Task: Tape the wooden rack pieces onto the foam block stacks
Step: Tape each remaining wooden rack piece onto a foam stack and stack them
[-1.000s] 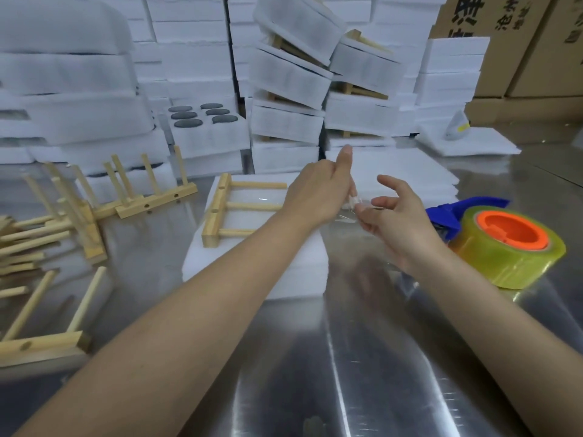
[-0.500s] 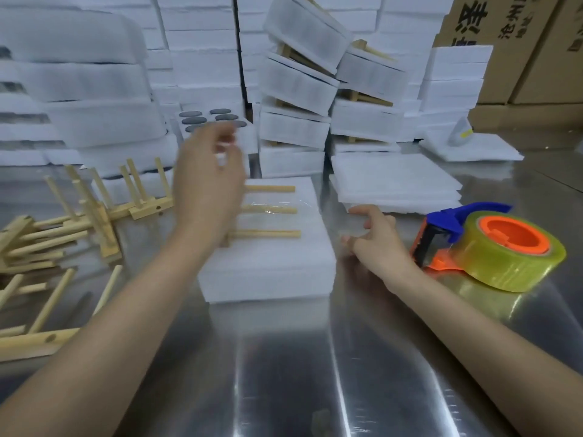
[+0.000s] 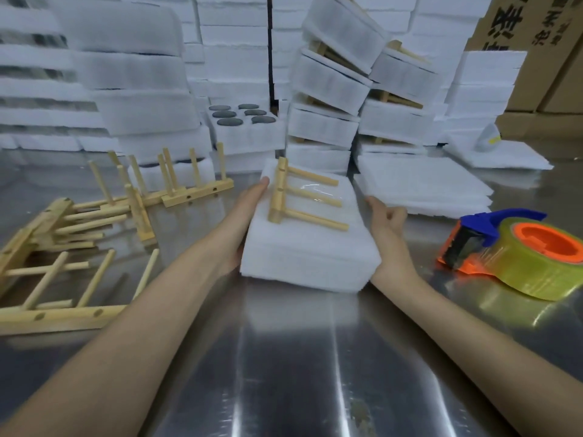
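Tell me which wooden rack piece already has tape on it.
The rack piece on the foam stack; clear tape crosses its middle peg. Loose ones at left have none.

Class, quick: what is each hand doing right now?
Left hand: open, straight fingers pressing the foam block stack on its left side.
Right hand: fingers curled, gripping nothing, against the stack's right side.

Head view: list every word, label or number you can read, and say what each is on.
"泽" (likely; cropped by the frame edge): large black print on the cardboard box.
"沧州" (likely; blurred): smaller black print on the same box.
No readable text on the tape dispenser.
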`<state>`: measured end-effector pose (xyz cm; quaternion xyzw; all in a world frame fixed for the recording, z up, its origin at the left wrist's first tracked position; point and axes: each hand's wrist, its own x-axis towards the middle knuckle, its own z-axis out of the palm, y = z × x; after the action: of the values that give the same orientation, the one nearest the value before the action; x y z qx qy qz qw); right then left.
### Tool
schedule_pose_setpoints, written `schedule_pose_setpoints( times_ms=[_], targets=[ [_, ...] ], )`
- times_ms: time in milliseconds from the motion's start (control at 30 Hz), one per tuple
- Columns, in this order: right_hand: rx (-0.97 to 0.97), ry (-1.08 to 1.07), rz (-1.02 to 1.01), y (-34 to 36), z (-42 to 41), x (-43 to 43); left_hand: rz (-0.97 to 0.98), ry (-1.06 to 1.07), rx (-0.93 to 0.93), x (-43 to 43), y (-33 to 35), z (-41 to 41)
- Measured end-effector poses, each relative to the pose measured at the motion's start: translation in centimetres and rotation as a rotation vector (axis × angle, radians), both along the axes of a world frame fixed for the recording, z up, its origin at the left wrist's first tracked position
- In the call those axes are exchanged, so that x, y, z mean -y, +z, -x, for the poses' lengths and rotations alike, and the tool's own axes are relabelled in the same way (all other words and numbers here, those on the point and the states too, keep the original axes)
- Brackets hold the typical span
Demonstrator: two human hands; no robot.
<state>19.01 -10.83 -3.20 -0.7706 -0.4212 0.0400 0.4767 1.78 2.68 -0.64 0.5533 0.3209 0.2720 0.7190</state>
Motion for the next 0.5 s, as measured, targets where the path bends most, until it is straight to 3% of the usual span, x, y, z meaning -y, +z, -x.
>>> schedule_pose_setpoints(
  times_ms=[133,267,367,400,500],
  targets=[
    [0.13,0.058,0.078,0.6,0.6,0.1,0.042,0.013,0.105,0.0,0.3,0.2],
    [-0.392,0.052,-0.251,1.0,0.6,-0.9,0.053,0.008,0.323,-0.2,0.7,0.1],
    [-1.012,0.131,-0.362,1.6,1.0,-2.1,0.097,0.08,0.397,0.0,0.3,-0.2],
    [-1.14,0.155,-0.359,1.8,1.3,-2.3,0.114,0.098,0.397,0.1,-0.1,-0.2],
    [-1.241,0.255,-0.358,1.8,1.6,-2.4,0.14,0.101,0.399,0.4,-0.7,-0.4]
  ],
)
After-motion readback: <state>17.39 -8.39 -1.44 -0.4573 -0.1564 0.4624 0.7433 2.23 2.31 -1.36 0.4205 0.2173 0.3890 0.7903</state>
